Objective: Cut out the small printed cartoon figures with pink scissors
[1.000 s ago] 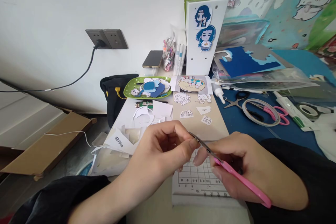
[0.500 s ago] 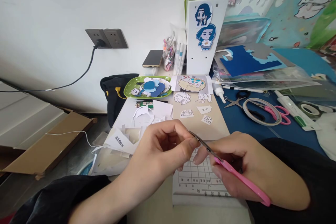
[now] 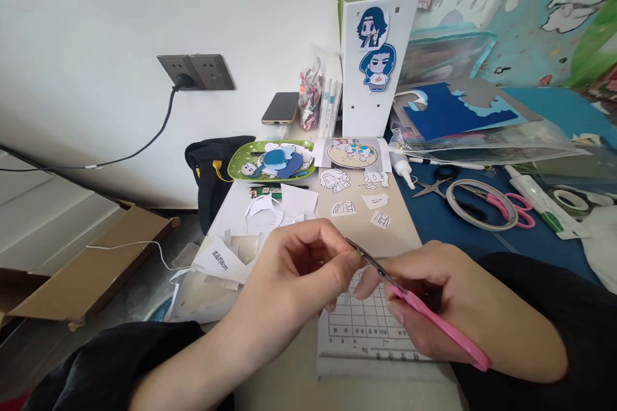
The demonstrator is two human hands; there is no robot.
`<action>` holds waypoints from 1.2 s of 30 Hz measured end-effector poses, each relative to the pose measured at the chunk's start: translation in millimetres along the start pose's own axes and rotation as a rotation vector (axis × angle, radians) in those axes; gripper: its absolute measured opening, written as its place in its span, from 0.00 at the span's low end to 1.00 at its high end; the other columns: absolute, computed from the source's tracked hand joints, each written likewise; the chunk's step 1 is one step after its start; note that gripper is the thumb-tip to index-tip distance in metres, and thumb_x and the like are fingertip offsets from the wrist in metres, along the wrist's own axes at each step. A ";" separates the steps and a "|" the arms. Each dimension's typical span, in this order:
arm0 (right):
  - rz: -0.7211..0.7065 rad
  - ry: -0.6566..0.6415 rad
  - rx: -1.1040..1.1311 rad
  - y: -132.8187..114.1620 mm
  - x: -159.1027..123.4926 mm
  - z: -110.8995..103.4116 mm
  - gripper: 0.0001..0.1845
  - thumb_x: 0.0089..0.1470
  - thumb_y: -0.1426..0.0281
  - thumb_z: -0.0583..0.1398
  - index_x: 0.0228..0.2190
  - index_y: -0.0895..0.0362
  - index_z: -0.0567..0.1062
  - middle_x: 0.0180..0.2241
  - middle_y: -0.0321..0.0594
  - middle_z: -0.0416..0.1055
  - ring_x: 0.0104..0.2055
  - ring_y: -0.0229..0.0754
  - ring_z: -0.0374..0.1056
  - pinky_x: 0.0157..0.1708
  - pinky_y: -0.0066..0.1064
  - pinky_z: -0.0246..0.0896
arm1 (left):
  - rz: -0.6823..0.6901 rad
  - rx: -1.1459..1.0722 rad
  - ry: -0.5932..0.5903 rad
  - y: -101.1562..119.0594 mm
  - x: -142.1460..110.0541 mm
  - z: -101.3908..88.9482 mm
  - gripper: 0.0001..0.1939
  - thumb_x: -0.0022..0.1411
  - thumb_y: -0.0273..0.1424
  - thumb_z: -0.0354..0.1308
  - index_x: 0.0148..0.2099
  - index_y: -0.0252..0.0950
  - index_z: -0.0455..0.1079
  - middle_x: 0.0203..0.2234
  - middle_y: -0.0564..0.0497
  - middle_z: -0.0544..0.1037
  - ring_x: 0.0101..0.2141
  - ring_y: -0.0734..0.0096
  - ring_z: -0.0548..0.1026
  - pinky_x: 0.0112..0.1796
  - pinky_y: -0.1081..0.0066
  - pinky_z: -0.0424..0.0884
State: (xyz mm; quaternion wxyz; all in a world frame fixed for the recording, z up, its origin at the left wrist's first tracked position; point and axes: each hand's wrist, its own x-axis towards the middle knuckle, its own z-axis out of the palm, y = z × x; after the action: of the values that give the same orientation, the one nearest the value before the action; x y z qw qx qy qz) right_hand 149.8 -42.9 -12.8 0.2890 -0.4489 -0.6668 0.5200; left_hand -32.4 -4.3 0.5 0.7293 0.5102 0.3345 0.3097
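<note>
My right hand [image 3: 441, 308] is wrapped round a pair of scissors with pink handles [image 3: 443, 324]; the dark blades point up and left. Their tips reach the fingertips of my left hand [image 3: 308, 270], which is closed in a pinch. Whatever it holds is hidden behind the fingers and blades. Below both hands lies a white pad with a printed grid [image 3: 366, 321]. Just beyond them, small paper cutouts with black line drawings [image 3: 344, 208] are spread on the pale table, with two cut-out drawn figures [image 3: 334, 180] behind.
Paper scraps [image 3: 224, 260] are heaped at the left. A green tray [image 3: 236, 164] of blue and white cut shapes stands behind, beside a coloured reference picture [image 3: 351, 154]. On the blue surface at right lie black scissors [image 3: 446, 173], a tape roll [image 3: 450, 205] and a glue tube [image 3: 535, 199].
The scissors' pink handle has shifted slightly up and left with my right hand. My left hand keeps its pinch in almost the same place.
</note>
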 end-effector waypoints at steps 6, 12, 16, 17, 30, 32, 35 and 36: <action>0.011 0.008 0.029 1.7 0.4 0.6 0.14 0.36 0.80 0.62 0.29 0.55 0.76 0.16 0.26 0.47 0.18 0.30 0.40 0.16 0.23 0.41 | 0.010 0.002 0.004 -1.5 -0.4 -1.0 0.09 0.58 0.27 0.57 0.25 0.34 0.66 0.17 0.59 0.69 0.17 0.86 0.60 0.17 0.86 0.58; 0.163 0.051 0.185 0.6 2.1 1.5 0.14 0.38 0.84 0.57 0.28 0.59 0.75 0.14 0.25 0.49 0.16 0.28 0.42 0.14 0.21 0.42 | 0.008 0.102 0.051 -0.6 0.1 -1.9 0.10 0.58 0.30 0.58 0.25 0.34 0.67 0.16 0.60 0.67 0.16 0.86 0.60 0.17 0.86 0.58; 0.165 0.114 0.316 -1.1 3.6 -4.0 0.05 0.45 0.77 0.60 0.29 0.60 0.73 0.14 0.25 0.51 0.14 0.27 0.45 0.13 0.21 0.43 | 0.012 0.193 0.092 1.0 2.0 -0.5 0.09 0.57 0.31 0.59 0.25 0.34 0.69 0.16 0.59 0.67 0.16 0.85 0.62 0.16 0.85 0.59; 0.152 0.131 0.344 -1.1 3.8 -5.0 0.03 0.48 0.75 0.60 0.30 0.60 0.72 0.15 0.25 0.51 0.14 0.27 0.46 0.13 0.20 0.43 | 0.010 0.213 0.092 1.3 2.5 0.1 0.08 0.56 0.31 0.59 0.26 0.34 0.70 0.16 0.58 0.69 0.16 0.85 0.63 0.16 0.85 0.59; -0.028 0.211 0.351 11.4 7.4 -1.9 0.03 0.52 0.74 0.60 0.27 0.58 0.71 0.16 0.25 0.57 0.13 0.25 0.51 0.12 0.17 0.47 | 0.027 0.474 0.092 -7.6 6.1 0.4 0.07 0.56 0.33 0.59 0.30 0.37 0.76 0.21 0.56 0.76 0.17 0.84 0.63 0.17 0.84 0.60; -0.005 0.194 0.342 8.3 7.9 -2.7 0.04 0.52 0.75 0.59 0.26 0.58 0.70 0.15 0.25 0.56 0.13 0.25 0.50 0.13 0.18 0.49 | 0.041 0.516 0.093 -8.6 7.0 -0.1 0.07 0.57 0.33 0.58 0.30 0.37 0.76 0.20 0.56 0.75 0.17 0.83 0.63 0.17 0.84 0.60; 0.033 0.190 0.337 3.9 9.3 -4.1 0.05 0.52 0.77 0.58 0.25 0.59 0.69 0.15 0.25 0.56 0.14 0.26 0.51 0.14 0.19 0.49 | 0.038 0.548 0.085 -9.1 8.4 -0.9 0.08 0.57 0.34 0.58 0.31 0.38 0.76 0.21 0.55 0.76 0.18 0.82 0.64 0.18 0.83 0.60; 0.034 0.196 0.336 3.7 10.1 -4.5 0.06 0.52 0.77 0.57 0.25 0.59 0.69 0.15 0.26 0.56 0.14 0.26 0.51 0.14 0.19 0.48 | 0.035 0.554 0.080 -9.3 8.8 -1.1 0.08 0.57 0.35 0.57 0.32 0.38 0.76 0.22 0.55 0.76 0.18 0.82 0.64 0.19 0.82 0.61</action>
State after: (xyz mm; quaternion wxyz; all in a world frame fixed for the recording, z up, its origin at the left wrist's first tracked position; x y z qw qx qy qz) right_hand 150.3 -31.7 -15.9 0.4148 -0.4540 -0.5315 0.5826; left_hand -27.2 0.5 -10.1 0.5428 0.6832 0.4260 0.2389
